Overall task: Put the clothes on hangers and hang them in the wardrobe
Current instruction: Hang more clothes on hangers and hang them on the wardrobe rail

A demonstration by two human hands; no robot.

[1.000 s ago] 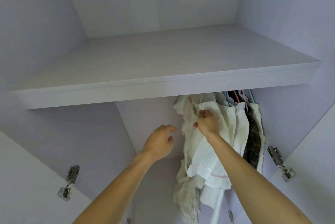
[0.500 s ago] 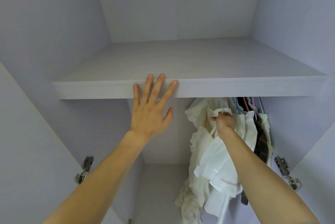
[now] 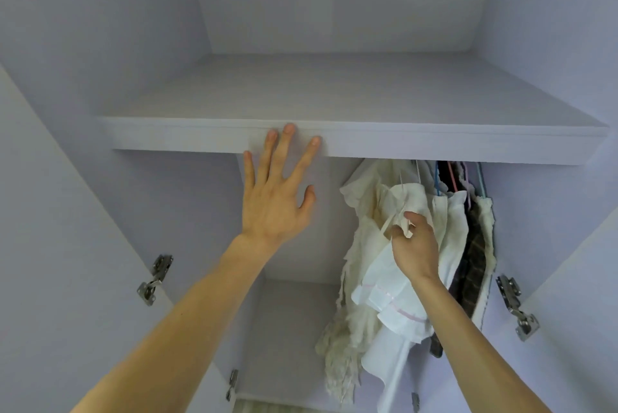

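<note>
So the left hand (image 3: 274, 202) is up with its fingers spread wide and straight. The fingertips rest flat on the front edge of the pale lilac wardrobe shelf (image 3: 434, 145) and it isn't holding anything.

The right hand (image 3: 416, 250) is lower and further right, with its fingers curled, pinching a bunched bit of the white cotton garment with a thin pink stripe (image 3: 388, 299). That garment hangs under the shelf on the right side of the wardrobe, squeezed between a cream lacy garment (image 3: 337, 349) on its left and a dark plaid garment (image 3: 473, 265) on its right.

A blue hanger hook (image 3: 437, 178) and a couple of other coloured ones poke up behind the shelf edge. There's a metal door hinge (image 3: 155, 279) on the left wall and another on the right.
</note>
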